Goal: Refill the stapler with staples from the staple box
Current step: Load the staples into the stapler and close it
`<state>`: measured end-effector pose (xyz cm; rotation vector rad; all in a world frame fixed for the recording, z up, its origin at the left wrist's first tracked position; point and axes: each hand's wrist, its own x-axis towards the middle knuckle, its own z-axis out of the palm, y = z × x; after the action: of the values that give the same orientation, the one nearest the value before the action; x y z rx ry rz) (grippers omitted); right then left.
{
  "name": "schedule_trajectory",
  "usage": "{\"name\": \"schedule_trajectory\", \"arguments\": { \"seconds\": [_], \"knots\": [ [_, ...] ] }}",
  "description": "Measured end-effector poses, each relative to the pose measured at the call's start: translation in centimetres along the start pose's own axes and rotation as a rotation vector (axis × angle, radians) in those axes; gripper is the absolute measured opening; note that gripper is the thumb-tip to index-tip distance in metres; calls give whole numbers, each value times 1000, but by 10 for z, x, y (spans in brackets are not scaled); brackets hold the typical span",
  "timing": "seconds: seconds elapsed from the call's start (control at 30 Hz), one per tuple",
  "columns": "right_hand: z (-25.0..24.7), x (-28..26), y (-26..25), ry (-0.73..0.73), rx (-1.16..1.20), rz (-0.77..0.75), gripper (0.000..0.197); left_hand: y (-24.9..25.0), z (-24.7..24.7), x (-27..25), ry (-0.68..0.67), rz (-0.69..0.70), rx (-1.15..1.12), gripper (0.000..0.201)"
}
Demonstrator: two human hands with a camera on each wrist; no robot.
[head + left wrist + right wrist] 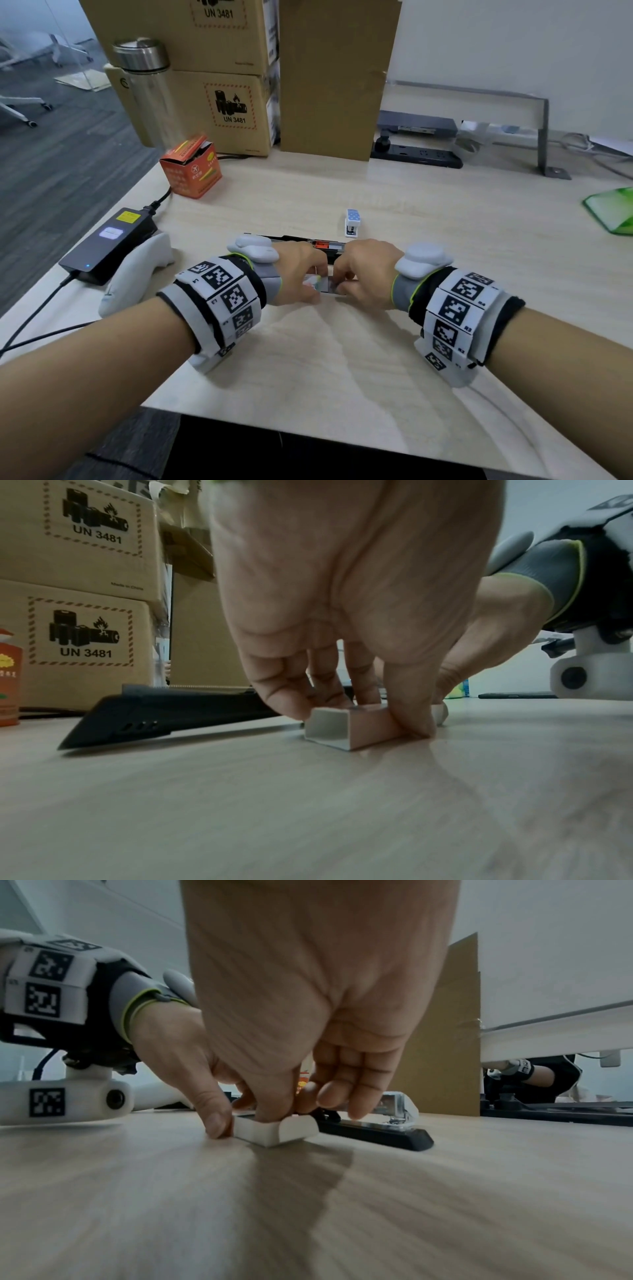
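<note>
A small white staple box [325, 285] lies on the table just in front of a long black stapler [327, 245], which is folded open flat with an orange part showing. My left hand [315, 284] pinches the box's open sleeve end [342, 730] between thumb and fingers. My right hand [339, 283] pinches the other, rounded end [277, 1130] with thumb on top and fingers behind. Both hands meet over the box and hide its middle. The stapler's black base [377, 1130] runs behind the fingers, and its far end [150, 715] juts out to the left.
A small blue dotted stapler [352, 222] stands behind the black one. An orange carton [191, 171], a power adapter [106, 243] with cables and a white handle-shaped object [140, 270] sit at left. Cardboard boxes [219, 102], a bottle [147, 85] and a power strip [418, 154] line the back.
</note>
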<state>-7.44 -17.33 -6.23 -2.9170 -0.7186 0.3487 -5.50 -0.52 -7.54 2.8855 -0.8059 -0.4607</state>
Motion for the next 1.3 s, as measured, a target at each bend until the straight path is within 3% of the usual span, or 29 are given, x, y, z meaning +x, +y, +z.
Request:
{"name": "schedule_trajectory", "arguments": {
  "seconds": [0.17,0.33,0.43,0.57,0.67,0.73,0.9,1.07,1.3],
  "knots": [
    [7,-4,5,8,23,-37,16,0,0,1,1,5,-15,37],
    [10,-2,18,147,218,-1,8,-1,-5,1,-14,19,-76,45],
    [1,0,18,222,367,75,11,-2,-14,4,99,5,-270,49],
    [-8,3,18,221,695,169,27,4,-20,12,254,23,-658,41],
    [-14,4,19,211,967,261,31,13,-21,19,335,46,-753,35],
    [-17,5,21,223,1029,309,32,16,-22,23,368,40,-766,31],
    [-18,12,27,218,1087,420,34,17,-23,31,382,-65,-814,18],
    [-17,12,28,236,970,432,29,21,-26,34,263,-160,-837,13],
    [-14,1,41,108,508,379,27,8,-27,34,271,-290,-913,18]
  ]
}}
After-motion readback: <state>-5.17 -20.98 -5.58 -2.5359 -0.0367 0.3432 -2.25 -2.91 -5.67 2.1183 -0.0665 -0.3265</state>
